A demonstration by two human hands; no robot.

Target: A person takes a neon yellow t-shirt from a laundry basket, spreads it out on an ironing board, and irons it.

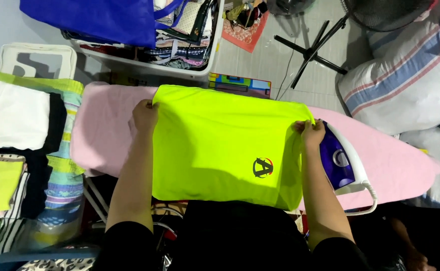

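A neon yellow-green shirt (220,140) with a small black and red emblem lies folded across a pink ironing board (104,130). My left hand (144,114) pinches the shirt's far left corner. My right hand (310,131) grips its far right edge. A purple and white iron (343,163) rests on the board just right of my right hand, its white cord looping off the near edge.
Stacks of folded clothes (19,150) sit at the left. A white basket (200,70) full of garments and a blue bag (94,17) stand beyond the board. A fan stand (310,47) and a large striped sack (406,80) are at the far right.
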